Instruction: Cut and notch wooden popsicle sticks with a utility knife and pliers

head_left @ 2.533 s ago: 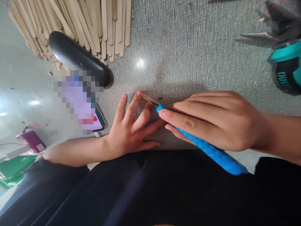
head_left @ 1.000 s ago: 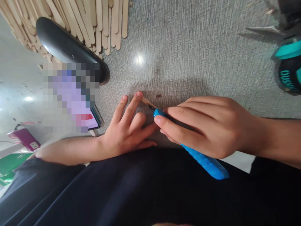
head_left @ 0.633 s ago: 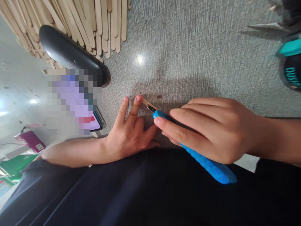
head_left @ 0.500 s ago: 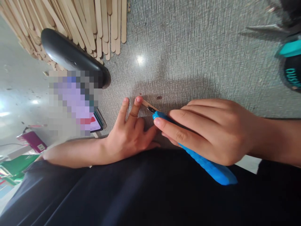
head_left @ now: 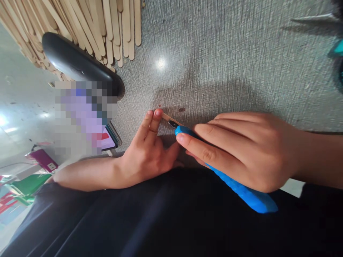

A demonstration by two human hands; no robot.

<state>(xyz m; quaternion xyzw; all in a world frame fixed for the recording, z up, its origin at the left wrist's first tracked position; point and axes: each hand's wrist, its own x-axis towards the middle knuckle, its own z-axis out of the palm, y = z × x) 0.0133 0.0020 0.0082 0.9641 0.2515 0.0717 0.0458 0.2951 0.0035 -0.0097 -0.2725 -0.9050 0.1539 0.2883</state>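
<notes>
My right hand is wrapped around a blue-handled utility knife, its index finger stretched along the handle towards the blade. The short dark blade rests on or just over a narrow wooden craft stick at the table's near edge. My left hand holds the stick's far end with its fingertips. Its thumb reaches towards the knife tip, and what lies under the thumb is hidden. Most of the stick is covered by the two hands and the knife.
Many craft sticks lie heaped at the upper left, beside a glossy dark oblong case. A partly blurred phone stands below it. A pointed metal blade and a teal-and-black object are at the right edge of the grey table.
A left finger that stood apart has moved right against the ringed finger. The knife and right hand have barely shifted. The view has turned slightly, so the right-hand objects sit farther out.
</notes>
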